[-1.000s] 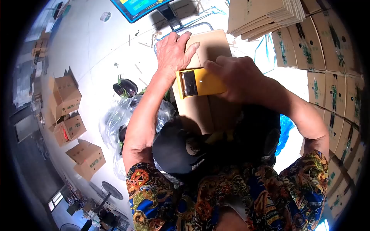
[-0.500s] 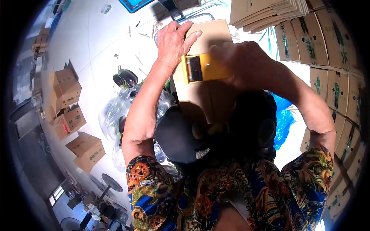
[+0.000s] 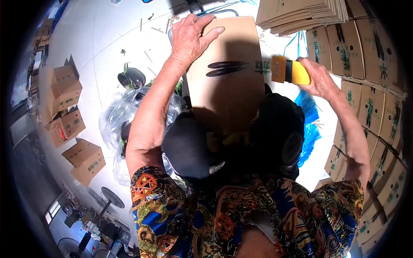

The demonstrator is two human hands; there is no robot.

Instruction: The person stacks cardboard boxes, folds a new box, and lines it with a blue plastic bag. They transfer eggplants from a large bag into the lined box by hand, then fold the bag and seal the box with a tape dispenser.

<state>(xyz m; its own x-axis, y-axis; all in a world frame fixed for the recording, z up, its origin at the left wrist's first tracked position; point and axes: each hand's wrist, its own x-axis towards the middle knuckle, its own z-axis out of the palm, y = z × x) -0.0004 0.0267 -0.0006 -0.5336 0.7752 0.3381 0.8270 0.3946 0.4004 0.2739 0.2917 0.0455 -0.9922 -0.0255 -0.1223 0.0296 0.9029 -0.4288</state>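
Observation:
A brown cardboard box [image 3: 228, 90] with an eggplant print stands in front of me. My left hand [image 3: 191, 36] lies flat on its far top edge, fingers spread over the cardboard. To the right of the box, my right hand [image 3: 320, 77] grips a yellow tape dispenser [image 3: 289, 71] lifted clear of the cardboard. My dark trouser legs hide the box's near end.
Rows of printed cartons [image 3: 365, 56] line the right side, with flat-packed cartons [image 3: 301, 13] stacked above. A clear plastic bag [image 3: 116, 124] and dark eggplants [image 3: 131, 77] lie on the floor at left. Several open boxes [image 3: 69, 120] sit further left. Blue plastic [image 3: 309, 124] lies at right.
My right hand has carried the yellow tape dispenser off the box top and out to the right. The left hand has stayed pressed on the box's far edge.

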